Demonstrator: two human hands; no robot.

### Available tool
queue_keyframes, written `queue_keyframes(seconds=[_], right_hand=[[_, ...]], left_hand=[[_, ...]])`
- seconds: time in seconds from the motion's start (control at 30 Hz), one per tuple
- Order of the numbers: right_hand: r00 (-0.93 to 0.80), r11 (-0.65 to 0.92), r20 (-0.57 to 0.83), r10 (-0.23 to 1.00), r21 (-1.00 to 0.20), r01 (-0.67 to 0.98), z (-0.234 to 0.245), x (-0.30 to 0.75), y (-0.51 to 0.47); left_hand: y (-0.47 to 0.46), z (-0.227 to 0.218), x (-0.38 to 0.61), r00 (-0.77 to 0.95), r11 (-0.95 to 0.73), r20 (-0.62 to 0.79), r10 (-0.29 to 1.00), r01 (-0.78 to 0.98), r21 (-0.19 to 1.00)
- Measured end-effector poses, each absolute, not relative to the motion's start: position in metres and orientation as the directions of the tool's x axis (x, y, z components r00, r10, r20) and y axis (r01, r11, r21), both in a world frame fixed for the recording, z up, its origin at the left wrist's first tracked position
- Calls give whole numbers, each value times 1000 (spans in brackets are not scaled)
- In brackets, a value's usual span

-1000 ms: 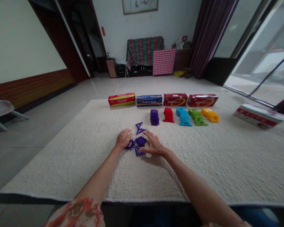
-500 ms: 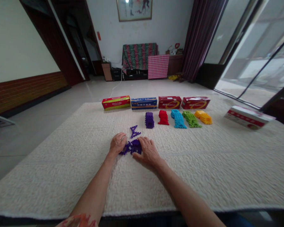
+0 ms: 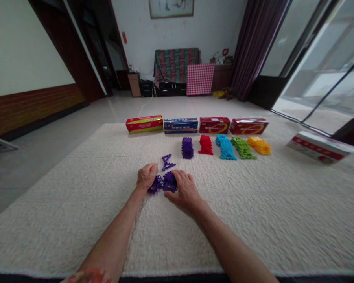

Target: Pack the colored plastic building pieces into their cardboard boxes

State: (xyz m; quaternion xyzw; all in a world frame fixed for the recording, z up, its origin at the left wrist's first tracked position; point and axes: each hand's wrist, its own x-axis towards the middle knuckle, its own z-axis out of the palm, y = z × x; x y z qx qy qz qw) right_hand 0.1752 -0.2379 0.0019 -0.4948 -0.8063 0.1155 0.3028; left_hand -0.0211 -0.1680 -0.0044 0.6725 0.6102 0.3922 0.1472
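My left hand (image 3: 146,176) is closed round the left side of some small purple notched plastic pieces (image 3: 155,185) on the cream quilted cover. My right hand (image 3: 185,190) curves round a stack of purple square building pieces (image 3: 170,182), thumb at the near side and fingers at the far right. The two purple groups lie close together between my hands. Just beyond them are loose purple triangular pieces (image 3: 168,162). Farther back stands a long purple stack (image 3: 187,148). My left fingertips are partly hidden.
Right of the purple stack are red (image 3: 205,145), blue (image 3: 225,147), green (image 3: 243,148) and yellow (image 3: 259,146) stacks. Behind them runs a row of cartons: red-yellow (image 3: 144,124), blue (image 3: 181,125) and two dark red (image 3: 214,125). A white-red box (image 3: 322,147) lies at far right.
The view has tipped slightly downward. My left hand has drawn its fingers in a little, and more of the purple pieces beside it show. My right hand stays on its stack.
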Motion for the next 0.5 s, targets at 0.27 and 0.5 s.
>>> queue_keyframes(seconds=[0.27, 0.5], right_hand=[[-306, 512, 437, 846, -502, 697, -2, 177, -237], [-334, 515, 412, 848, -495, 700, 0, 177, -229]], left_hand=[[-169, 0, -19, -40, -217, 334, 942, 687, 693], [-169, 1, -19, -47, -211, 319, 946, 658, 722]])
